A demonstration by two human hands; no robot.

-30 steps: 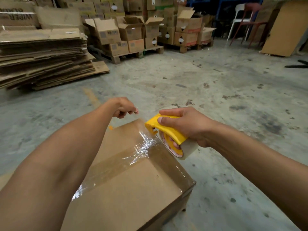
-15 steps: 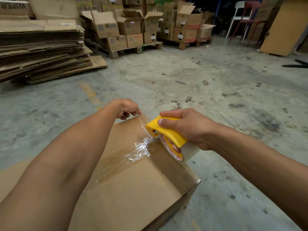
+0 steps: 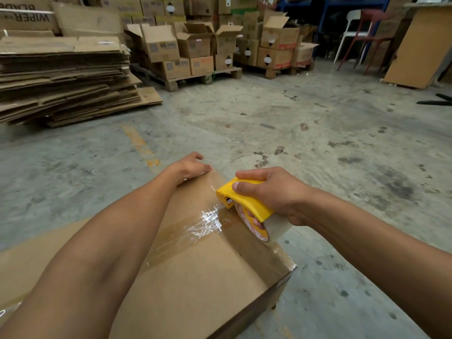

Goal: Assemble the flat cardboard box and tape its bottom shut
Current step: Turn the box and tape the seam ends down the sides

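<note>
Since the earlier frames the tape dispenser (image 3: 244,200) has come down onto the cardboard box (image 3: 195,277), and the clear tape (image 3: 195,228) that hung loose and crinkled now lies mostly flat along the seam, with only a wrinkled patch just before the dispenser's mouth. The box stands on the concrete floor (image 3: 318,133), taped bottom face up; its near and left parts are cut off by the frame's edge and covered by the left forearm. The right hand (image 3: 276,192) is wrapped tight around the yellow dispenser, thumb on top, fingertips showing through the roll's core; the red print on the roll is too blurred to read. The left hand (image 3: 190,167) rests at the box's far edge, fingers loosely curled and gripping nothing that I can see, fingertips partly hidden over the edge. Further off, a stack of flattened cartons (image 3: 63,79) lies at left, and boxes on pallets (image 3: 195,52) stand behind
</note>
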